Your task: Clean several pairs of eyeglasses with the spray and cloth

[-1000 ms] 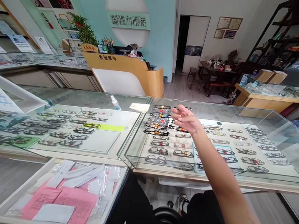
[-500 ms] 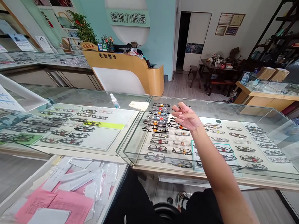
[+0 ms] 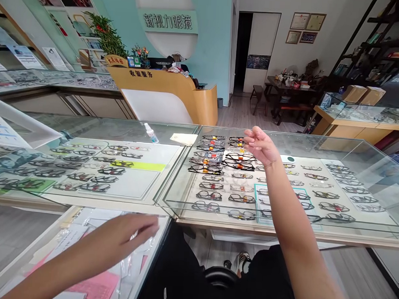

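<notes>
Spectacle frames (image 3: 207, 169) on the glass table (image 3: 318, 146) are hovered over by the open, empty right hand (image 3: 261, 145), drawer papers (image 3: 94, 286) by the open, empty left hand (image 3: 126, 236); grasp judged not yet made.

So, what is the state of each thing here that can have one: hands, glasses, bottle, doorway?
right hand, open and empty, above the glass case
left hand, open, palm down, over the plastic sleeves, blurred
glasses, lying flat in rows
spray bottle, standing on the glass case
doorway, open, dark inside
</notes>
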Available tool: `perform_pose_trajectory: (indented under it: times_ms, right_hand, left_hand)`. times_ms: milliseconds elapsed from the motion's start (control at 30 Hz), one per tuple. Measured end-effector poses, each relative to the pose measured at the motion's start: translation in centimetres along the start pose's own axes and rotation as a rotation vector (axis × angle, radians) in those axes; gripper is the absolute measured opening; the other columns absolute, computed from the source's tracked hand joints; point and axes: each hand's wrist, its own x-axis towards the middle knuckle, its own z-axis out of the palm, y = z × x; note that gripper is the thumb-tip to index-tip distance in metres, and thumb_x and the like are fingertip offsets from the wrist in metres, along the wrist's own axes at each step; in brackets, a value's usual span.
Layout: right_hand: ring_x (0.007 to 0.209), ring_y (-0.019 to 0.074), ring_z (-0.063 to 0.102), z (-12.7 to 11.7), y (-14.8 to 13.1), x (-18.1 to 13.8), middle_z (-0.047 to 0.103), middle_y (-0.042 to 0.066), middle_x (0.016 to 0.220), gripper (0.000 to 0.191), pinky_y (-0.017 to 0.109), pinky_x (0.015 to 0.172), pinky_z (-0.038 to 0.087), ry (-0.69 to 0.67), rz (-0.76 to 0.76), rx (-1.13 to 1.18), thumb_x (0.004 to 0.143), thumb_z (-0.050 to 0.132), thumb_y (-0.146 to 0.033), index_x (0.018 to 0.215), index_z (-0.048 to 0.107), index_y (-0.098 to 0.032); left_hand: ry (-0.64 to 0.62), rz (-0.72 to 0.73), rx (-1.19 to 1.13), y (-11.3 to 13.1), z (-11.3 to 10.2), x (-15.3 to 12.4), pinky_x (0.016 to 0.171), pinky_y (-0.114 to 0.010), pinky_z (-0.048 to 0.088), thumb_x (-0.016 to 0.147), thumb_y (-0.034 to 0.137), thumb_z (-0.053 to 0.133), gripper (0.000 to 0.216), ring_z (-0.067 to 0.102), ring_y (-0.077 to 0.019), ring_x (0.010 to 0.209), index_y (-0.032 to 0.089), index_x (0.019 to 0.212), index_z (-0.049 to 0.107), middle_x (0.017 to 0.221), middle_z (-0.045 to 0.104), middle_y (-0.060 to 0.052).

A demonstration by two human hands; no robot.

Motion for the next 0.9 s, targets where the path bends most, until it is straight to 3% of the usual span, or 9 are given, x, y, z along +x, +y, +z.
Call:
perform_pose_trajectory:
  times_ms: [33, 100, 200, 300, 433, 600, 700, 900]
  right_hand:
    - [0.077, 0.0113, 0.046, -0.6, -0.3, 0.0, 0.052, -0.003, 0.098, 0.055, 0.022, 0.064, 0.041, 0.033, -0.031, -0.059, 0.064, 0.083, 0.001, 0.085, 0.04, -0.026]
    - [0.076, 0.0124, 0.047, -1.4, -0.5, 0.2, 0.052, -0.003, 0.096, 0.051, 0.024, 0.064, 0.04, 0.082, -0.087, -0.226, 0.063, 0.08, -0.005, 0.085, 0.039, -0.027]
    - [0.076, 0.0141, 0.052, -1.7, 0.7, 1.0, 0.052, -0.003, 0.09, 0.041, 0.028, 0.069, 0.042, 0.114, -0.158, -0.455, 0.062, 0.074, -0.014, 0.083, 0.04, -0.027]
    - [0.076, 0.0171, 0.056, -1.4, 3.1, 2.1, 0.052, -0.004, 0.083, 0.028, 0.032, 0.072, 0.043, 0.126, -0.201, -0.624, 0.064, 0.067, -0.017, 0.078, 0.045, -0.027]
    - [0.078, 0.0191, 0.055, -1.5, 5.1, 2.6, 0.054, -0.001, 0.088, 0.018, 0.035, 0.076, 0.04, 0.167, -0.277, -0.848, 0.065, 0.058, -0.012, 0.076, 0.054, -0.025]
    - [0.082, 0.0204, 0.052, -2.5, 4.7, 2.5, 0.053, -0.001, 0.089, 0.022, 0.035, 0.078, 0.038, 0.21, -0.328, -0.984, 0.071, 0.056, -0.006, 0.078, 0.051, -0.026]
    - [0.081, 0.0202, 0.051, -2.9, 4.3, 2.6, 0.053, -0.001, 0.089, 0.023, 0.035, 0.076, 0.037, 0.212, -0.329, -1.015, 0.075, 0.055, -0.004, 0.079, 0.05, -0.026]
    - [0.078, 0.0201, 0.049, -2.6, 4.5, 2.6, 0.053, 0.0, 0.089, 0.023, 0.035, 0.074, 0.037, 0.205, -0.335, -1.06, 0.079, 0.056, -0.005, 0.08, 0.05, -0.027]
  left_hand:
    - [-0.064, 0.086, 0.011, 3.0, -0.9, 1.8, 0.07, -0.031, 0.043, 0.104, 0.072, 0.052, 0.054, 0.063, -0.023, 0.07, 0.028, 0.075, 0.065, 0.072, 0.071, 0.001]
    - [-0.06, 0.204, -0.043, 7.9, -1.6, 5.7, 0.074, -0.033, 0.045, 0.107, 0.071, 0.049, 0.052, 0.066, -0.0249, 0.079, 0.027, 0.084, 0.068, 0.082, 0.073, -0.002]
    - [0.006, 0.306, -0.333, 13.0, 0.0, 12.5, 0.083, -0.037, 0.05, 0.102, 0.069, 0.061, 0.046, 0.072, -0.027, 0.09, 0.026, 0.096, 0.073, 0.1, 0.08, -0.006]
    - [-0.021, 0.224, -0.731, 16.4, 2.8, 19.5, 0.085, -0.038, 0.055, 0.085, 0.062, 0.084, 0.048, 0.079, -0.0285, 0.099, 0.023, 0.112, 0.077, 0.122, 0.084, -0.011]
    - [-0.061, 0.212, -0.839, 18.8, 5.3, 26.2, 0.079, -0.036, 0.055, 0.082, 0.067, 0.084, 0.054, 0.08, -0.0268, 0.093, 0.019, 0.105, 0.074, 0.11, 0.085, -0.013]
    - [-0.121, 0.234, -0.901, 19.2, 5.9, 29.3, 0.074, -0.033, 0.053, 0.074, 0.078, 0.089, 0.065, 0.077, -0.0227, 0.082, 0.017, 0.088, 0.071, 0.09, 0.081, -0.011]
    - [-0.129, 0.271, -0.923, 19.4, 6.0, 29.9, 0.069, -0.032, 0.049, 0.073, 0.081, 0.091, 0.068, 0.075, -0.0212, 0.078, 0.018, 0.088, 0.071, 0.085, 0.079, -0.008]
    - [-0.09, 0.35, -0.981, 19.1, 7.1, 30.3, 0.076, -0.032, 0.052, 0.068, 0.08, 0.096, 0.067, 0.073, -0.0211, 0.082, 0.02, 0.085, 0.071, 0.084, 0.078, -0.004]
